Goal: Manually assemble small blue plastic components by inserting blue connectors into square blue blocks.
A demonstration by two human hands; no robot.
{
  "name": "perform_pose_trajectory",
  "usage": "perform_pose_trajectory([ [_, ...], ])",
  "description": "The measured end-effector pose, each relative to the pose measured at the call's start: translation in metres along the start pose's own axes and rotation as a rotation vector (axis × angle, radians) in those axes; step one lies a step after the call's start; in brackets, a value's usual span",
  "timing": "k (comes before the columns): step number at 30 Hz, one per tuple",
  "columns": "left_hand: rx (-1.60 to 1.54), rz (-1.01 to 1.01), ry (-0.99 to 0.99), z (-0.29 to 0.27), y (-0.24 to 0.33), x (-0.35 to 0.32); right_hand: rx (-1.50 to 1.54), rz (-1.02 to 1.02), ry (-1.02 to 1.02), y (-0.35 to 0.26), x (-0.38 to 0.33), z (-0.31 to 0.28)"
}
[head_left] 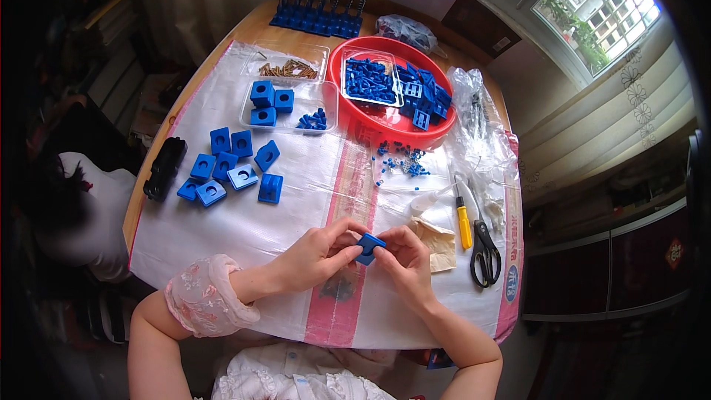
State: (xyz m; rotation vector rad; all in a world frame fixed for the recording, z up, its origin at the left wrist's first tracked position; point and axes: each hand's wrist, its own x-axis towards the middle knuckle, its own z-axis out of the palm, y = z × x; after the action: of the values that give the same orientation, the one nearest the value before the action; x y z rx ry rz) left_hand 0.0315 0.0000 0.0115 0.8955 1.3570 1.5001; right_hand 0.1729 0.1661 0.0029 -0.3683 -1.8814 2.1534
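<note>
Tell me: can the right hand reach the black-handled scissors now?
Probably yes: only a beige cloth lies between the right hand and the black-handled scissors, though that hand holds a blue plastic block.

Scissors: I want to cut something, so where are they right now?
In the head view, the black-handled scissors lie at the right of the white sheet, just right of the yellow-handled tool.

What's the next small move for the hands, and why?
Probably let the left hand alone support the blue block, freeing the right hand. Fingertips of both hands are on this one piece, while small blue parts lie loose beyond; picking one up would likely need a free hand.
</note>
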Motion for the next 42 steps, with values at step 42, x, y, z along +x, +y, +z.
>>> perform_pose_trajectory([
  [42, 0.343, 0.354, 0.215, -0.005, 0.027, -0.005, 0.045, 0.015, 0.112, 0.002, 0.003, -0.001],
])
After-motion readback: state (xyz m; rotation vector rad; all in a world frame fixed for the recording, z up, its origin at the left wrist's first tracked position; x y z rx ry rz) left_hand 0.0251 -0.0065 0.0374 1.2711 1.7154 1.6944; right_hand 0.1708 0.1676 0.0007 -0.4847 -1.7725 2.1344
